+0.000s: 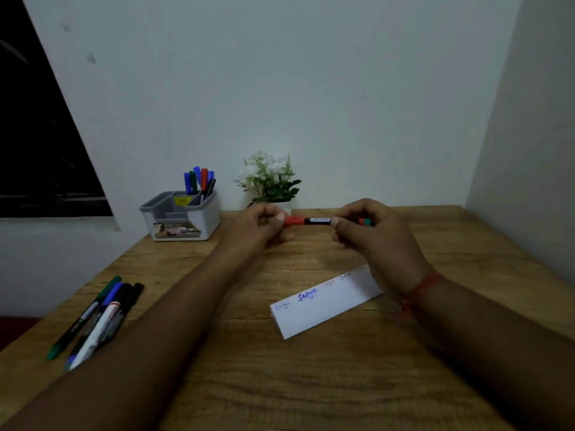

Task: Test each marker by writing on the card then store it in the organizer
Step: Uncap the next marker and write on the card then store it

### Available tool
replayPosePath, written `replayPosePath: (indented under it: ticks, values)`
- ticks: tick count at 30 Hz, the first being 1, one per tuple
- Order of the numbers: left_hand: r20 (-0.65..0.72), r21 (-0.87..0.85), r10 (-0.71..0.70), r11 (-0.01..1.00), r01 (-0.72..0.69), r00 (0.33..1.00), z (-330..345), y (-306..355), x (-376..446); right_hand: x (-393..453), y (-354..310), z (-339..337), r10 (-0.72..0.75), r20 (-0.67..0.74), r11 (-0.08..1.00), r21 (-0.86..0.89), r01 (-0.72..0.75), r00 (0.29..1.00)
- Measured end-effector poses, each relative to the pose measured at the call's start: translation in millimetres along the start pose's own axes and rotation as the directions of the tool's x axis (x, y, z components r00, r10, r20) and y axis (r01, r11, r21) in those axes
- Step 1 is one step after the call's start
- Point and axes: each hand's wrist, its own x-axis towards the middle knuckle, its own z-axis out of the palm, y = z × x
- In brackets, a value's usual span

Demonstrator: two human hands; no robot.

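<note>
A wooden table [255,377] fills the lower half of the frame. At the lower left a loose bunch of markers [99,315] is laid on it, green, blue, black and white-barrelled ones touching. Just right of centre a white card [323,306] is laid flat, with blue writing along its upper edge. Above the card, near the frame's middle, a red-capped marker [311,220] is held level: its cap end is pinched in the curled fingers of the left hand [261,223], its barrel gripped by the curled fingers of the right hand [370,231]. A red thread [420,290] is worn at the right wrist. Farther back, left of centre, a grey-and-white organizer [183,219] is seen with several markers upright in its rear compartment. Against the wall a small potted plant [269,178] is set.
</note>
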Motion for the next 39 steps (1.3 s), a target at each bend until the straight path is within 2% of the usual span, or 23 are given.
replayPosePath:
  ticks: [2,4,8,15,17,18,20,22,26,30,35,39]
  values:
    - [0.114,0.247,0.056,0.966,-0.083,0.992,2,-13,-6,4,0,-2,0.059,-0.012,0.979,0.194,-0.056,0.998]
    - [0.216,0.303,0.088,0.941,-0.153,0.972,7,-19,-10,3,3,-1,0.103,0.034,0.963,0.247,-0.108,0.994]
    - [0.275,0.342,0.176,0.901,-0.267,0.945,16,-23,-10,-5,12,7,0.132,0.12,0.983,0.112,-0.145,0.984]
    - [0.313,0.32,0.127,0.919,-0.231,0.941,10,-24,-1,-9,7,11,0.092,0.048,0.992,-0.088,-0.087,0.995]
    - [0.249,0.395,0.076,0.902,-0.173,0.965,2,-23,2,-5,1,6,0.055,-0.044,0.994,-0.091,-0.059,0.997]
    - [0.168,0.433,0.047,0.894,-0.116,0.985,-7,-24,4,0,-2,-2,0.04,-0.117,0.998,-0.037,-0.045,0.992]
    - [-0.009,0.377,0.023,0.926,-0.018,1.0,-23,-26,4,10,-11,-19,0.034,-0.221,0.996,0.093,-0.013,0.975]
    - [-0.051,0.357,0.05,0.934,-0.029,0.997,-21,-26,3,10,-11,-22,0.047,-0.207,0.997,0.066,-0.034,0.977]
    - [0.141,0.596,0.077,0.789,-0.146,0.987,9,-34,2,-5,7,0,0.027,-0.044,0.989,-0.147,-0.033,0.999]
    - [0.221,0.688,0.05,0.7,-0.192,0.974,3,-42,7,-6,18,2,0.004,-0.013,0.962,-0.274,-0.008,1.0]
    - [0.263,0.764,-0.1,0.63,-0.143,0.96,-16,-36,5,0,29,-3,0.117,-0.001,0.966,-0.231,-0.114,0.993]
    - [0.379,0.826,-0.264,0.528,-0.196,0.887,-26,-31,3,9,34,-8,0.18,0.072,0.97,-0.181,-0.164,0.981]
